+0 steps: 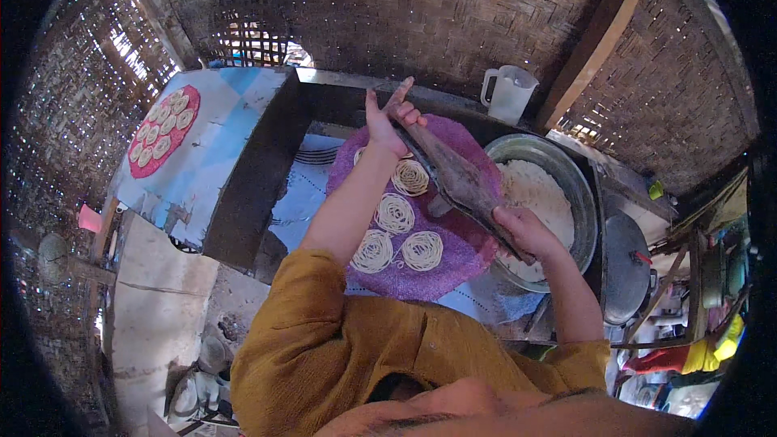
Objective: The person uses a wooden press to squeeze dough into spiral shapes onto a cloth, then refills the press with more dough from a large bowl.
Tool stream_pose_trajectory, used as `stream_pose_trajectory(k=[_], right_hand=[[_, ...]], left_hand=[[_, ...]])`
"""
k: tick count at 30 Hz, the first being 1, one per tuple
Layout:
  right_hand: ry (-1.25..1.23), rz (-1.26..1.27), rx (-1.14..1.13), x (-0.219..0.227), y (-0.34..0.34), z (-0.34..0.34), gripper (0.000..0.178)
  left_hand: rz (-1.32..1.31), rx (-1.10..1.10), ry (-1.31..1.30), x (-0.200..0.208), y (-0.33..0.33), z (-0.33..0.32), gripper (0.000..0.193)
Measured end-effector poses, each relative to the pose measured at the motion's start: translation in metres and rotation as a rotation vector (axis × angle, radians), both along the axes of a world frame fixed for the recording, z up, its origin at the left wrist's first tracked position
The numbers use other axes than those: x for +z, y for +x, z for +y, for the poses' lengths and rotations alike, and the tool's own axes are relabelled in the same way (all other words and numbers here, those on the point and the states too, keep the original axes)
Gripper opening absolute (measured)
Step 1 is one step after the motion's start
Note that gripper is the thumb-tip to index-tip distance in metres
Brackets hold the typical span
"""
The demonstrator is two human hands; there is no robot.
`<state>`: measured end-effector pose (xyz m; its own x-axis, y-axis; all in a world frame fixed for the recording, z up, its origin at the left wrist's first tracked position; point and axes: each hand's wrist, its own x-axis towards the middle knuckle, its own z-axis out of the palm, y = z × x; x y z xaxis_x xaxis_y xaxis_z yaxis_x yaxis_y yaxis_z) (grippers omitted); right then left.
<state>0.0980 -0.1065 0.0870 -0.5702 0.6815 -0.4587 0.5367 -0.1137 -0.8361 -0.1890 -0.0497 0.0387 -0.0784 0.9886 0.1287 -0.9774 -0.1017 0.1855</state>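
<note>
Noodle coils (396,231) lie on a round mat (453,255), with a metal basin (579,186) right of it and a jug (510,93) behind.

A single head-worn fisheye view looks steeply down, close over the person's shoulders, facing the far woven wall (388,8).

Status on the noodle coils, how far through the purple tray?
Done: four noodle coils lie on the purple tray, and a red tray of coils sits off to the left. In hand: left hand and right hand both have a grip on the wooden press over the tray. Left: much of the purple tray is bare, and dough remains in the metal basin.
</note>
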Motion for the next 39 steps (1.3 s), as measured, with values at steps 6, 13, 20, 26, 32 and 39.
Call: stream_pose_trajectory(k=[6, 13, 20, 26, 32, 39], right_hand=[[0.126, -0.078, 0.006, 0.008, 0.015, -0.008, 0.040], [0.405, -0.157, -0.046, 0.051, -0.006, -0.018, 0.042], [0.365, -0.070, 0.002, 0.047, 0.016, -0.032, 0.039], [0.545, -0.212, -0.069, 0.067, 0.017, -0.037, 0.039], [0.893, -0.099, 0.008, 0.050, -0.007, -0.023, 0.042], [0.569, -0.036, 0.052, 0.033, -0.006, -0.036, 0.041]], left_hand=[[0.045, 0.035, -0.006, 0.010, 0.009, -0.019, 0.071], [0.146, 0.181, 0.026, 0.074, -0.001, -0.031, 0.072], [0.175, 0.143, 0.066, 0.087, 0.012, -0.065, 0.071], [0.098, 0.094, 0.154, 0.091, 0.016, -0.052, 0.073], [0.137, 0.133, 0.174, 0.107, -0.010, -0.052, 0.071], [0.242, 0.247, -0.022, 0.105, -0.005, -0.080, 0.063]])
